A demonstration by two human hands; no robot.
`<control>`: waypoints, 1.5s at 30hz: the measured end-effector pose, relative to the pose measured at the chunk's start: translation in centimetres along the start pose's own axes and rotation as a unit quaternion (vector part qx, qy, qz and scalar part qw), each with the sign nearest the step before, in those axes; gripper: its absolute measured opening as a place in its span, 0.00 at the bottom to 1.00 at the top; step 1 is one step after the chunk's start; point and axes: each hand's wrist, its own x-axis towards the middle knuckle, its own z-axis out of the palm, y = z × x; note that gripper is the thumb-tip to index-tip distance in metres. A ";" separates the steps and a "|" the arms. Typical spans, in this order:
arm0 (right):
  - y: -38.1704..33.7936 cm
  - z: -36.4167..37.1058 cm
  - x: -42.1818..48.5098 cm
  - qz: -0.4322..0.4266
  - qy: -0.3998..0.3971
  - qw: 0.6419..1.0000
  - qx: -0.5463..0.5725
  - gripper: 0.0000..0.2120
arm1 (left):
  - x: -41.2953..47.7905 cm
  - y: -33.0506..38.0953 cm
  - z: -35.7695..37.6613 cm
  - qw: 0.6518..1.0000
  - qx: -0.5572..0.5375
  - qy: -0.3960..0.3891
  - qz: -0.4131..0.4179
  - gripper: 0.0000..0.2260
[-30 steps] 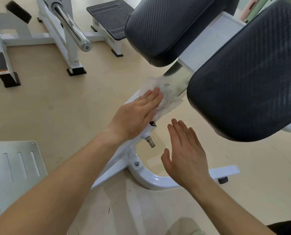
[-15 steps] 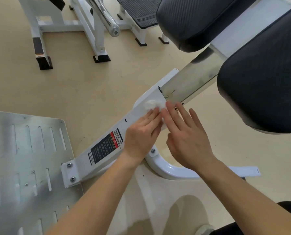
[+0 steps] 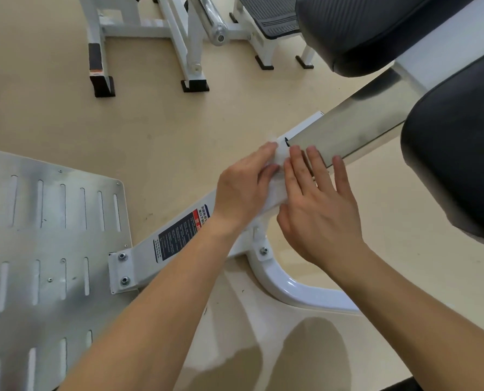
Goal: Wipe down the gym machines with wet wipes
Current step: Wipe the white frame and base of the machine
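Left hand [image 3: 243, 187]: grip curled round wipe [image 3: 278, 165] on white beam [image 3: 139, 262].
Right hand [image 3: 321, 213]: grip wide, straight fingers [image 3: 317, 165] touching wipe.

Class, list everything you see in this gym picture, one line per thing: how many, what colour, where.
wet wipe: one, white, on the beam between the hands
beam: one, white, diagonal, footplate to pads
warning label: one, dark and red, on the beam
steel bar: one, silver, beam's upper end
pads: two, black, upper right
footplate: one, silver, slotted, left
base tube: one, white, curved, under the beam
second machine: one, white, black feet, top
floor: one, beige, throughout
left hand: one, touching the wipe
right hand: one, fingers straight, against the wipe
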 end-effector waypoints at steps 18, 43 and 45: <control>0.0 0.3 -4.5 -0.073 0.024 0.997 0.030 0.30 | -8.0 -0.8 -2.4 0.981 0.136 0.050 0.127 0.04; 1.5 7.2 -6.6 0.115 0.294 0.717 0.622 0.06 | -7.4 8.2 -0.5 0.993 0.033 0.090 0.064 0.04; 2.0 7.3 -5.1 0.135 0.281 0.703 0.640 0.06 | -5.9 8.2 -0.1 0.990 0.058 0.109 0.068 0.04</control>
